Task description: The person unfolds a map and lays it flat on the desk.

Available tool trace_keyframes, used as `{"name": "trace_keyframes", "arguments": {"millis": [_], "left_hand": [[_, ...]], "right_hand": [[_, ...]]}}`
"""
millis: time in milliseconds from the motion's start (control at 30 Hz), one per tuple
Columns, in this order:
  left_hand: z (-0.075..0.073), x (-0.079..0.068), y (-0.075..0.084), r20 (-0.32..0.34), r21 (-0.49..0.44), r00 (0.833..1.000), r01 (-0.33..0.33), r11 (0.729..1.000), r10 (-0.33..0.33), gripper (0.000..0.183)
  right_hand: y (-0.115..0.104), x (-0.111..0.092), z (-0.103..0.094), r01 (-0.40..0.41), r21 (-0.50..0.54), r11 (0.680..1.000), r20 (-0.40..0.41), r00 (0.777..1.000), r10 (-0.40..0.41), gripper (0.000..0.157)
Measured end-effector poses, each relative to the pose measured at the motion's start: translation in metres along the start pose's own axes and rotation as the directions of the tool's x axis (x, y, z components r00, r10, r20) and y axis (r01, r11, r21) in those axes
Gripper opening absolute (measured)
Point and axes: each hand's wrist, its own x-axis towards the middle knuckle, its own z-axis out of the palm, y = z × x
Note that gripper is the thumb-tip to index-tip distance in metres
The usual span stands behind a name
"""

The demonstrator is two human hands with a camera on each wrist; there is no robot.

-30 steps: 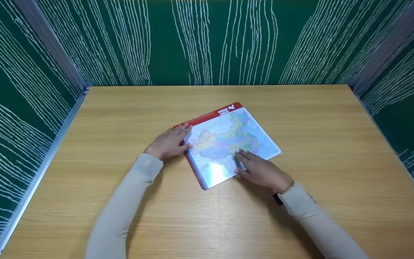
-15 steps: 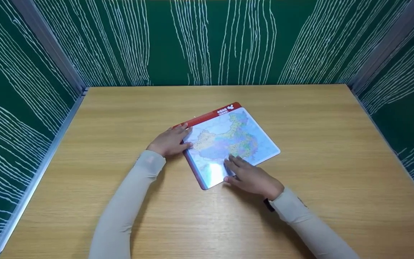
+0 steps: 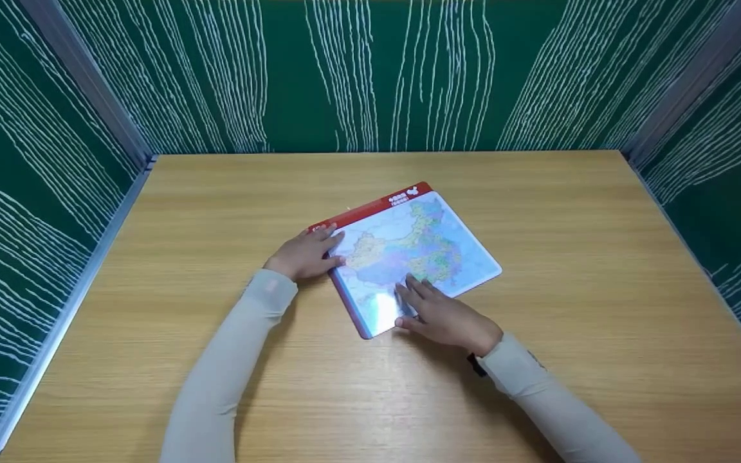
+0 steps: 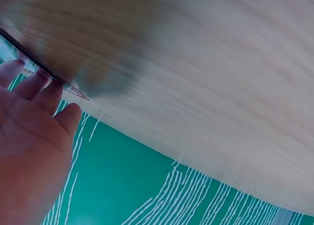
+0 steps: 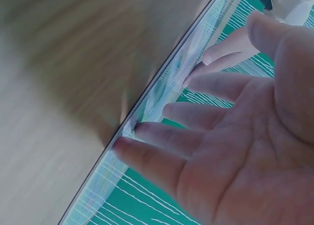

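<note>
A thin rectangular map board (image 3: pixel 402 247) with a glossy face and a red strip along its far edge lies turned at an angle on the table. My left hand (image 3: pixel 306 253) rests on its left corner, fingertips on the face and the red strip. Over the near edge lies my right hand (image 3: pixel 444 314), its fingers extended onto the face. In the left wrist view the left hand's fingertips (image 4: pixel 56 85) meet the board's edge. The right wrist view shows the right hand (image 5: pixel 221 136) with straight fingers touching the shiny surface of the board (image 5: pixel 164 85).
The wooden table (image 3: pixel 570 257) reaches out on every side of the board. Green panels with white wavy lines (image 3: pixel 370 77) stand behind it and at both sides, joined by grey corner posts (image 3: pixel 97 80). A bright light reflection falls on the board's near corner.
My right hand has slid left along the board's near edge, toward the bright reflection. The left hand and the board have stayed nearly where they were.
</note>
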Motion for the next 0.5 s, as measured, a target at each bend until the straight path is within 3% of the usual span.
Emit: {"name": "trace_keyframes", "arguments": {"millis": [200, 500], "left_hand": [[0.0, 0.0022, -0.0032, -0.001, 0.052, 1.0, -0.027, 0.998, 0.027, 0.071], [0.002, 0.0002, -0.0053, 0.002, 0.03, 1.0, -0.022, 0.999, 0.022, 0.071]], "right_hand": [[-0.0011, -0.0003, -0.0013, -0.038, 0.031, 0.999, 0.018, 0.999, 0.038, 0.073], [0.0022, 0.0025, -0.0002, -0.052, 0.065, 0.997, 0.017, 0.999, 0.051, 0.074]]}}
